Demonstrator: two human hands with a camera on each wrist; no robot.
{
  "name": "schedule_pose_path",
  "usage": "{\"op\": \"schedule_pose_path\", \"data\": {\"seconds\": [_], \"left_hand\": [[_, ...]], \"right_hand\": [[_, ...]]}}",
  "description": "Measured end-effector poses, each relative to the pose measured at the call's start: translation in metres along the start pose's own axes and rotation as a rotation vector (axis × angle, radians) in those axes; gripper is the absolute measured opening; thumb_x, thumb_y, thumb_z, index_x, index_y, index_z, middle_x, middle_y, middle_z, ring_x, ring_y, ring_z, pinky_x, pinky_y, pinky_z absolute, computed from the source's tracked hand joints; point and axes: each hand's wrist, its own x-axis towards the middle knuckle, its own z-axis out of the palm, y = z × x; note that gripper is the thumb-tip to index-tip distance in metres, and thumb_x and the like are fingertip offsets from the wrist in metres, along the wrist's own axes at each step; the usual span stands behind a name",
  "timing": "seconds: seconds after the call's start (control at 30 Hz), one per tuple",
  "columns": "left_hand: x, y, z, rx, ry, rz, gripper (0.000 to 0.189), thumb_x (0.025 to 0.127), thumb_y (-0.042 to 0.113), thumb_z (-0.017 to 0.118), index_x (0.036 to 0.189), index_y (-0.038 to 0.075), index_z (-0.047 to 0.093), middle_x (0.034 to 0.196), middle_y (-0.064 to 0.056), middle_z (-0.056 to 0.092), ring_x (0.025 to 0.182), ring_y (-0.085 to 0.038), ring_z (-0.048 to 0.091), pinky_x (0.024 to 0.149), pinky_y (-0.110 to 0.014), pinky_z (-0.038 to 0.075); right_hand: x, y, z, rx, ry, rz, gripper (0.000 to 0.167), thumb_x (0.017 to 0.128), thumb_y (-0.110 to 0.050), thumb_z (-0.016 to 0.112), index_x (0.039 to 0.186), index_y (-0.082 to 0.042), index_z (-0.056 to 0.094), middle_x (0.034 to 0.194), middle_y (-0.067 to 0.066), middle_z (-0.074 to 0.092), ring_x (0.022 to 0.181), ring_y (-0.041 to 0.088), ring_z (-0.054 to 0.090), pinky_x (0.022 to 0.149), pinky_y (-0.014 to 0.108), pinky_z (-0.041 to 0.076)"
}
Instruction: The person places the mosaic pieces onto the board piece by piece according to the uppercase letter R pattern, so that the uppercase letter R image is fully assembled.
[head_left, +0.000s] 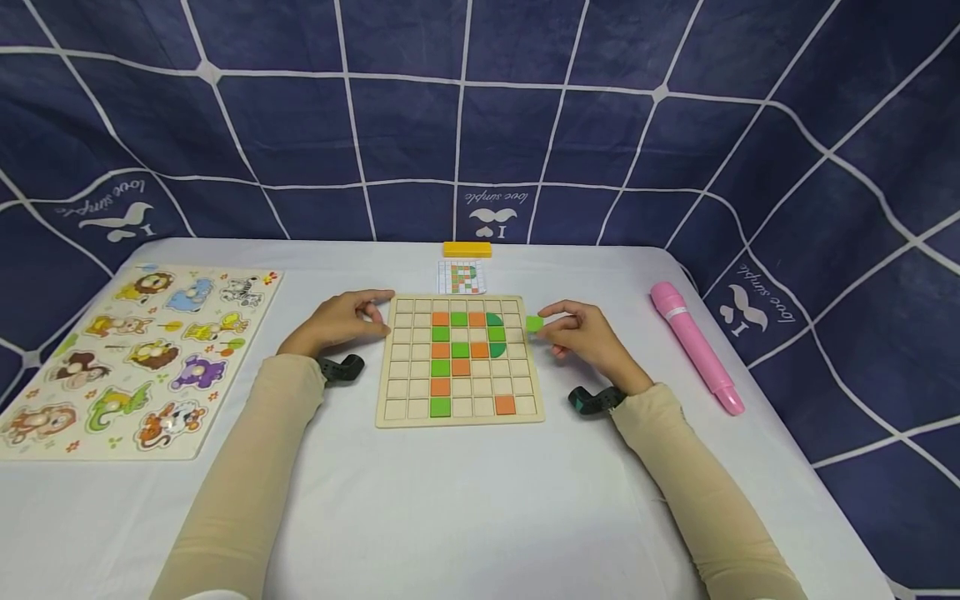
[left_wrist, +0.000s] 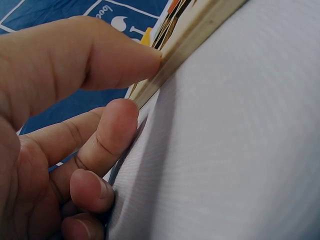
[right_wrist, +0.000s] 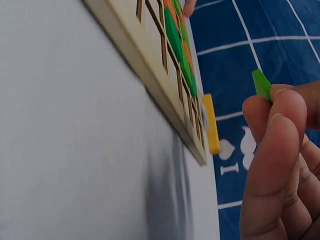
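A wooden grid board (head_left: 408,386) lies flat in the middle of the table, with orange and green square tiles and two dark green quarter-round tiles in its cells. One orange tile (head_left: 506,405) sits apart, low on the right. My right hand (head_left: 588,335) pinches a light green square tile (head_left: 534,323) just off the board's right edge; the right wrist view shows that green tile (right_wrist: 261,85) between thumb and fingers. My left hand (head_left: 339,321) touches the board's left edge. In the left wrist view its thumb (left_wrist: 125,60) rests against the wooden side, the other fingers loosely bent.
Behind the board lie a small pattern card (head_left: 462,277) and a yellow block (head_left: 467,249). An animal puzzle board (head_left: 135,367) covers the table's left side. A pink pen-like tube (head_left: 697,348) lies at the right. A dark blue checked cloth (head_left: 405,125) hangs behind.
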Motion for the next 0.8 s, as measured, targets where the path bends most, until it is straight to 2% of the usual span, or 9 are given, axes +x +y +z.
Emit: {"op": "schedule_pose_path", "data": {"seconds": [0.37, 0.6, 0.8], "left_hand": [[0.0, 0.0, 0.0, -0.007, -0.001, 0.005, 0.076, 0.09, 0.018, 0.082, 0.159, 0.005, 0.054, 0.099, -0.005, 0.069, 0.081, -0.02, 0.052, 0.084, -0.038, 0.04], [-0.001, 0.0, 0.0, -0.001, -0.002, 0.007, 0.076, 0.09, 0.018, 0.082, 0.159, 0.004, 0.053, 0.099, -0.005, 0.07, 0.083, -0.02, 0.053, 0.085, -0.038, 0.039], [-0.001, 0.0, 0.0, 0.0, 0.0, 0.003, 0.077, 0.09, 0.019, 0.082, 0.159, 0.005, 0.053, 0.099, -0.004, 0.07, 0.082, -0.019, 0.053, 0.086, -0.038, 0.04]], "right_hand": [[-0.008, -0.013, 0.022, -0.024, -0.164, 0.022, 0.035, 0.096, 0.004, 0.068, 0.13, 0.012, 0.064, 0.103, 0.027, 0.078, 0.065, 0.011, 0.065, 0.062, 0.024, 0.055], [-0.012, -0.017, 0.036, -0.062, -0.239, 0.013, 0.029, 0.094, 0.005, 0.071, 0.123, 0.009, 0.068, 0.095, 0.015, 0.08, 0.066, 0.015, 0.064, 0.063, 0.027, 0.055], [-0.015, -0.019, 0.044, -0.097, -0.308, -0.022, 0.027, 0.092, 0.005, 0.075, 0.118, 0.01, 0.069, 0.086, 0.006, 0.076, 0.065, 0.016, 0.058, 0.063, 0.027, 0.051]]}}
